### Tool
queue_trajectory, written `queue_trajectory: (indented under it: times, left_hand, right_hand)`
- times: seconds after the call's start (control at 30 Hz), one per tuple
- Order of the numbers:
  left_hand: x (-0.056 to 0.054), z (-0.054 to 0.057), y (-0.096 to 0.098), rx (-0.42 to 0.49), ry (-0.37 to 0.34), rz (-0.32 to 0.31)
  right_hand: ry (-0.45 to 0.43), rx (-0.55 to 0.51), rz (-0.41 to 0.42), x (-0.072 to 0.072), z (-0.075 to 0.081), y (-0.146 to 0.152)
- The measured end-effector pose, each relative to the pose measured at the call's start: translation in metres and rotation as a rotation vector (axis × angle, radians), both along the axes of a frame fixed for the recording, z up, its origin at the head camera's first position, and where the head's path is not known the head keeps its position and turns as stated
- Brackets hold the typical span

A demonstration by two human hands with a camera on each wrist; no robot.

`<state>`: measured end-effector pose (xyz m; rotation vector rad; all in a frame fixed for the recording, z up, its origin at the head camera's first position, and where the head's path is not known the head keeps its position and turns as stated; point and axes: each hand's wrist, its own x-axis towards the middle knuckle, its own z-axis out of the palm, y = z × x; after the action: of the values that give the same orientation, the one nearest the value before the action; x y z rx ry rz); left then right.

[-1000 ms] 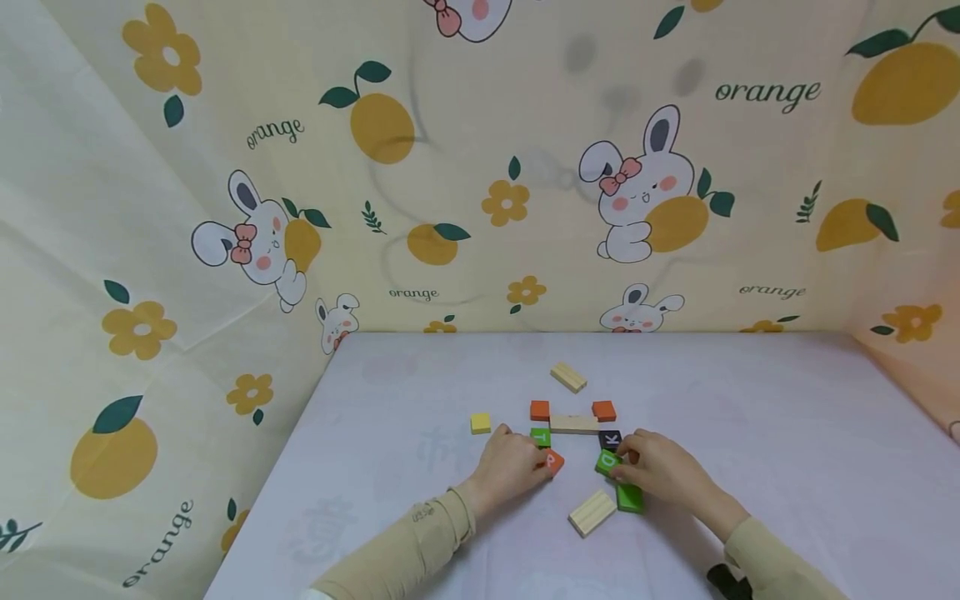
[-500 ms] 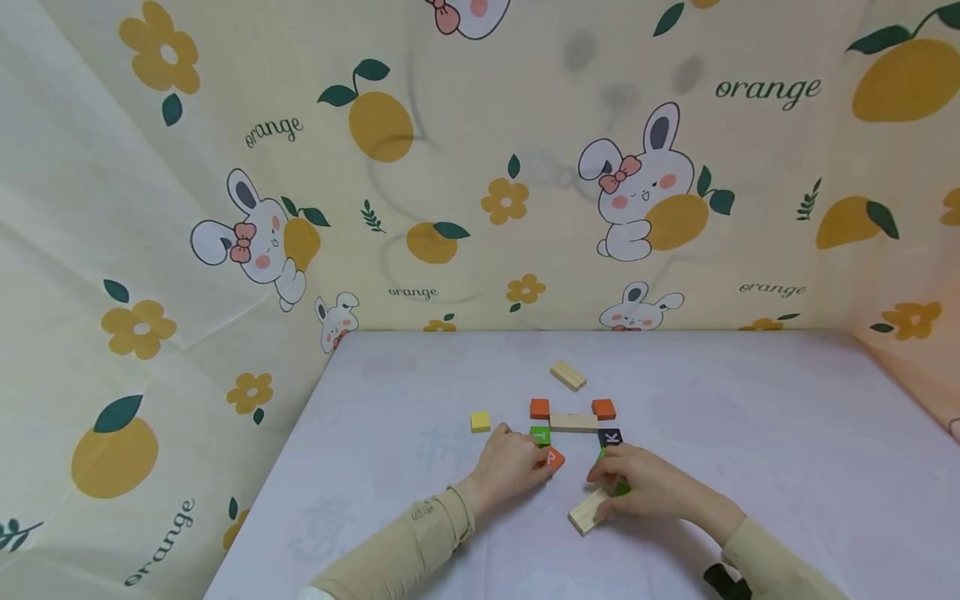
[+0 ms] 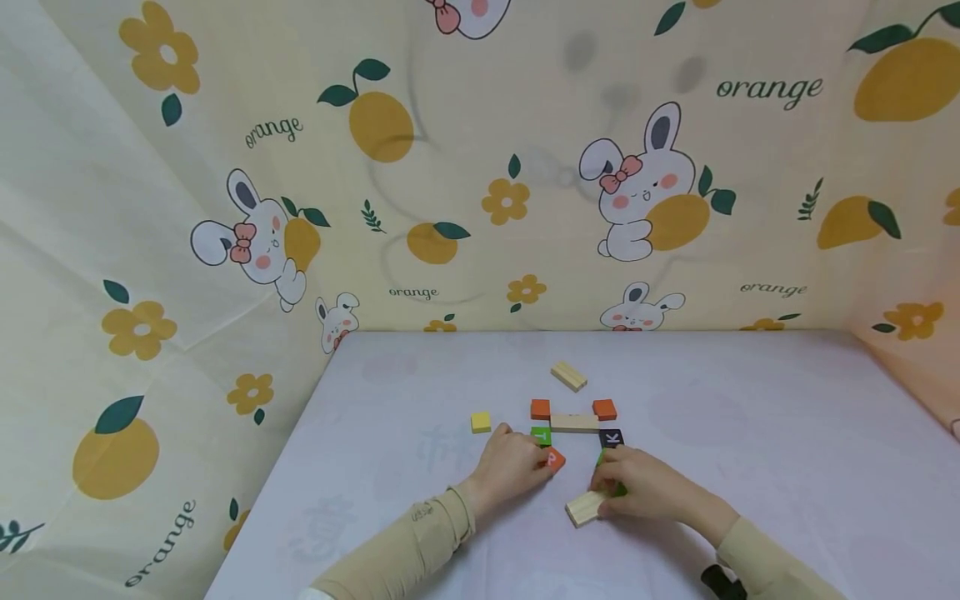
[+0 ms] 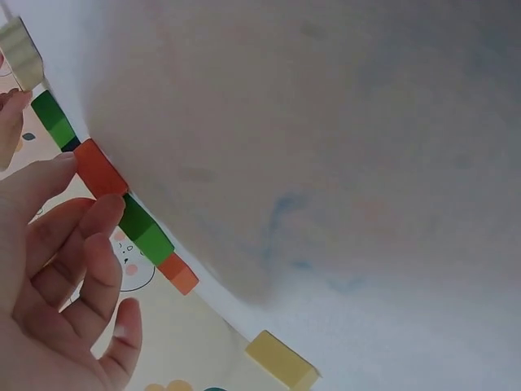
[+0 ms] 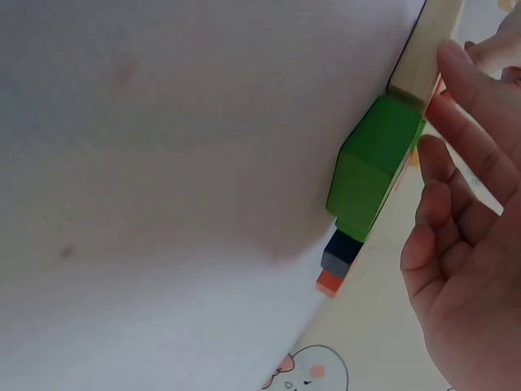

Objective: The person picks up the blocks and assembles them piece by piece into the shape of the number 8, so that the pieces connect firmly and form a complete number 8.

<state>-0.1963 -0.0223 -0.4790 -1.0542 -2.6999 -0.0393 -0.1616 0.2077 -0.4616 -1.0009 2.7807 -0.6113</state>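
In the head view, my left hand [image 3: 506, 468] pinches an orange letter block [image 3: 556, 459]. The left wrist view shows thumb and fingertip at that orange block [image 4: 102, 169]. My right hand [image 3: 648, 485] pinches a pale wooden block [image 3: 583, 508], its thumb along the near side. Green blocks beside it are partly covered by the right fingers; one green block [image 5: 374, 155] shows at the end of the wooden block [image 5: 427, 53] in the right wrist view. Past the left fingers lies a green letter block [image 3: 541, 435], and past the right ones a black K block [image 3: 612, 437].
Behind the letter blocks, a long wooden block [image 3: 574, 424] lies crosswise, with an orange block [image 3: 540, 409] near its left end and another orange block [image 3: 604, 409] near its right. A ridged wooden block [image 3: 569, 376] lies farther back. A yellow block [image 3: 481, 422] sits left.
My right hand has gone from a green letter block to the wooden block in front, gripped it, and turned it slightly, shifting it left. The left hand has stayed on the orange block.
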Motion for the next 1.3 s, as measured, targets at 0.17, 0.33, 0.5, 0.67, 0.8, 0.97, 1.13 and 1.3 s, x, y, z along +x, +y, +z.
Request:
queue_trajectory:
  times: [0.17,0.33,0.5,0.67,0.8,0.97,1.13,1.3]
  left_hand:
    - [-0.001,-0.001,-0.001,-0.024,0.0,0.004]
    - [-0.001,0.002,-0.001,-0.041,-0.02,-0.004]
    - [-0.001,0.003,-0.002,-0.05,-0.013,-0.025]
    - [-0.003,0.004,-0.002,-0.049,-0.039,-0.034]
    - [-0.004,0.004,-0.002,-0.057,-0.037,-0.041]
    - [-0.003,0.005,-0.001,-0.076,-0.031,-0.035]
    - [-0.003,0.003,-0.002,-0.087,-0.017,-0.034]
    - [-0.003,0.0,-0.002,-0.081,-0.002,-0.038]
  right_hand:
    - [0.08,0.004,-0.004,-0.001,0.0,-0.004]
    - [0.167,0.029,-0.034,-0.002,-0.001,-0.009]
    - [0.218,0.057,-0.091,-0.003,-0.001,-0.014]
    - [0.237,0.076,-0.127,-0.003,-0.001,-0.018]
    - [0.238,0.087,-0.152,-0.004,-0.001,-0.019]
    - [0.233,0.082,-0.168,-0.005,-0.002,-0.019]
    - [0.216,0.065,-0.17,-0.005,-0.003,-0.017]
    - [0.215,0.05,-0.163,-0.004,-0.003,-0.015]
